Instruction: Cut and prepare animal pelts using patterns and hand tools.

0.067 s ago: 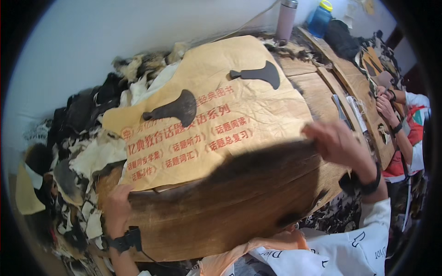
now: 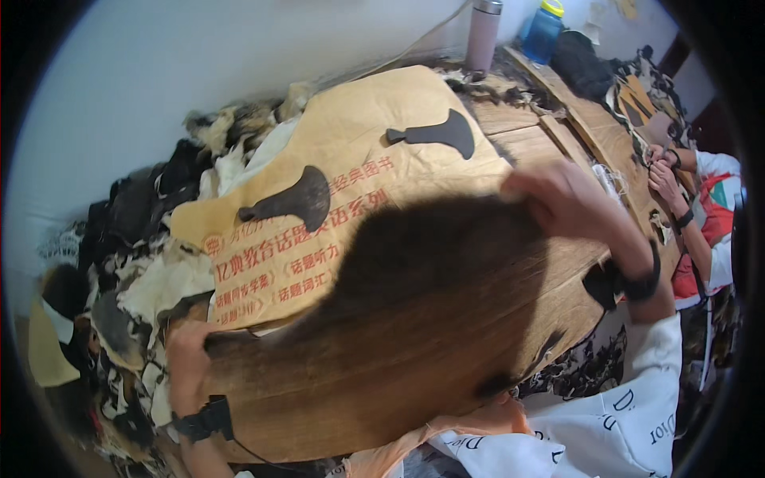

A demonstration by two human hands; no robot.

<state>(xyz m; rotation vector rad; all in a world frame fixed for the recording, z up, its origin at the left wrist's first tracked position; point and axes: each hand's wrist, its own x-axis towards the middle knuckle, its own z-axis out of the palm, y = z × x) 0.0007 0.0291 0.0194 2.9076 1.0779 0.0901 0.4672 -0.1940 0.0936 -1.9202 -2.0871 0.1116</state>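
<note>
A dark brown fur piece (image 2: 434, 247) is stretched between my two hands, its raised upper edge blurred by motion. My right hand (image 2: 562, 203) pinches its upper right corner. At the narrow left end, my left hand (image 2: 188, 354) is closed on the fur near the table's left side. Behind the fur lies a large tan paper sheet (image 2: 382, 92) with red print, partly covered by it. Two dark, flat, axe-shaped pieces, one on the left (image 2: 296, 199) and one on the right (image 2: 442, 133), rest on the paper.
Fur and hide scraps (image 2: 163, 279) are heaped along the left and back. The wooden table (image 2: 358, 374) extends under the fur. A pink thermos (image 2: 482, 36) and a blue bottle (image 2: 543, 33) stand at the back. Another person's hands (image 2: 663, 171) work at the far right.
My right hand has raised its end of the fur and moved it slightly left, so more of the printed paper is covered. My left hand has shifted slightly left.
</note>
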